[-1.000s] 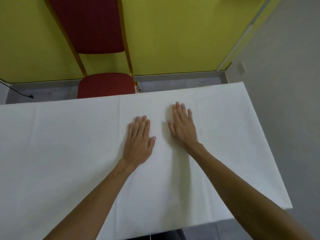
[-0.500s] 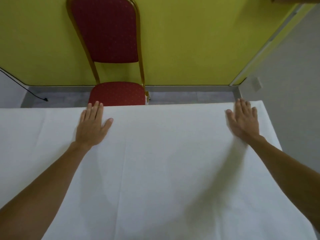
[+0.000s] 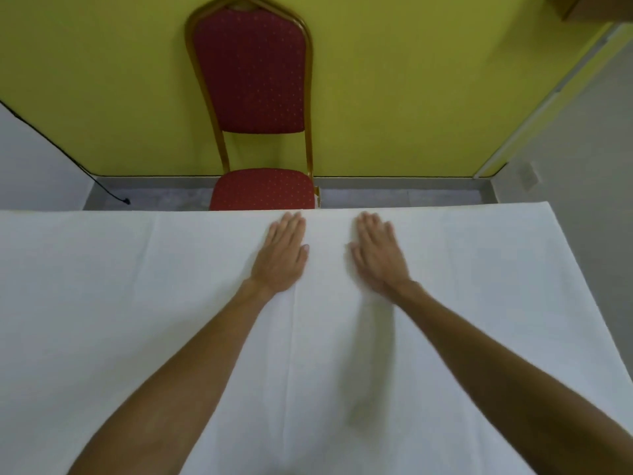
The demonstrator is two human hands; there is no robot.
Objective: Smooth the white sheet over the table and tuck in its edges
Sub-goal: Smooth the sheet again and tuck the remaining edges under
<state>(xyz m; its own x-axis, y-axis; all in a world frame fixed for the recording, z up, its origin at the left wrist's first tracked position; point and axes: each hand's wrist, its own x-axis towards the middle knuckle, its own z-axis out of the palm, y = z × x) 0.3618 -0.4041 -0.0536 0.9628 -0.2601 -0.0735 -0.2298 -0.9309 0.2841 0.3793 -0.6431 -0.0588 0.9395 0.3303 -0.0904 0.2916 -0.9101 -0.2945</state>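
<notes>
Head camera looks down on a white sheet [image 3: 171, 320] that covers the whole bench, reaching from the near bottom of the frame to the far edge and out to the right-hand corner. Both hands lie flat on it, palms down, close to the far edge and near each other but not touching. The left hand [image 3: 282, 260] rests just left of a long fold crease [image 3: 291, 354] that runs from the far edge toward the person; its fingers [image 3: 291, 224] are stretched straight and held close together, with the thumb out to the side, and their tips come almost to the edge of the sheet. The right hand [image 3: 376, 258] sits just right of that crease, a little blurred, with its fingers [image 3: 371, 224] also straight and only slightly parted, tips near the far edge. Neither hand pinches or grips the cloth. Both bare forearms reach in from the bottom corners of the frame. A second, fainter crease [image 3: 150, 234] shows toward the left part of the sheet, and a soft shadow falls on the cloth under the right forearm. Beyond the far edge stands a red padded chair [image 3: 255, 73] with a gold-coloured frame, its seat partly hidden behind the bench, against a yellow-green wall [image 3: 411, 97]. A black cable [image 3: 68, 156] runs down the wall at the left to the grey floor [image 3: 394, 195].
</notes>
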